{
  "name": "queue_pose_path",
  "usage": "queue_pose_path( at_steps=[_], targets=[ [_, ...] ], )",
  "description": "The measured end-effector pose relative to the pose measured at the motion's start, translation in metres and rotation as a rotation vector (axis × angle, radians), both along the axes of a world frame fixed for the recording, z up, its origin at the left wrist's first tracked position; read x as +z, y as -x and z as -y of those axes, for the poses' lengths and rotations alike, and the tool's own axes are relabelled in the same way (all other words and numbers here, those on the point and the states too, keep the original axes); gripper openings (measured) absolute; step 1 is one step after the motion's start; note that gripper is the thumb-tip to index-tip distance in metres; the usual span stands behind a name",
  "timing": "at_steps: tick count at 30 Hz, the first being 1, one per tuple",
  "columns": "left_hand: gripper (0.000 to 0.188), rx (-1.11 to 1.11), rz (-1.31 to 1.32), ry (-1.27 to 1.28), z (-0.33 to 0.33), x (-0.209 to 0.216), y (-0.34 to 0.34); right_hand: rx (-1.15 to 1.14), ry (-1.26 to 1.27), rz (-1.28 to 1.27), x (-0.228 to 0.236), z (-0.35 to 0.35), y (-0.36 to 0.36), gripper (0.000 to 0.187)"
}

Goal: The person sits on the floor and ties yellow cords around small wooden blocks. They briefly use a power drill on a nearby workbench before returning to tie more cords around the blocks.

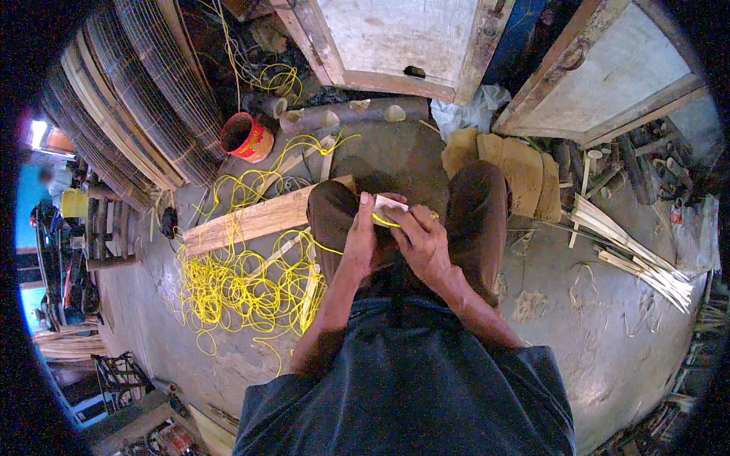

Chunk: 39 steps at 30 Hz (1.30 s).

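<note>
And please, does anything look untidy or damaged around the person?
Yes. The yellow cord lies in a tangled heap on the floor, with loops straying over the wooden plank. The white panel has a dark patch near its lower edge, possibly a hole.

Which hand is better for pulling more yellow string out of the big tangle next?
Probably the left hand: the tangle lies on the floor on that side. The right hand is farther away. Both are at the pale piece, so the left might need to let go first.
</note>
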<state>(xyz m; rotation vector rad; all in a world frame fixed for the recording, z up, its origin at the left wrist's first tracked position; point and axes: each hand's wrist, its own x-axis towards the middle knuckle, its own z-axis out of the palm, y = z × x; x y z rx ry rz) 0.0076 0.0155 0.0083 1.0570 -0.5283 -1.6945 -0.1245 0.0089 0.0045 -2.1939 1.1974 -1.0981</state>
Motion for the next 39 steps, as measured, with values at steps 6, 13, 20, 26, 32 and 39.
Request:
queue_pose_path(
  at_steps=[6, 13, 20, 26, 32, 39],
  targets=[
    [0.064, 0.009, 0.541, 0.114, -0.002, 0.033, 0.006, 0.053, -0.101, 0.076, 0.000, 0.005, 0.001, 0.035],
    [0.062, -0.004, 0.379, 0.200, 0.002, 0.002, -0.001, 0.041, -0.039, 0.067, -0.004, 0.006, 0.000, 0.034],
    [0.059, 0.028, 0.562, 0.078, -0.002, 0.029, 0.004, 0.096, -0.068, 0.206, 0.018, 0.011, -0.003, 0.029],
    [0.062, -0.019, 0.049, 0.005, 0.009, 0.009, -0.010, 0.330, -0.102, 0.056, 0.033, -0.008, 0.011, 0.019],
    [0.061, 0.088, -0.022, -0.270, 0.008, 0.013, -0.001, -0.039, -0.443, 0.310, 0.040, 0.016, 0.009, 0.021],
    [0.059, 0.149, 0.165, -0.173, 0.009, 0.008, 0.002, -0.008, -0.421, 0.261, 0.032, 0.023, 0.004, 0.023]
  ],
)
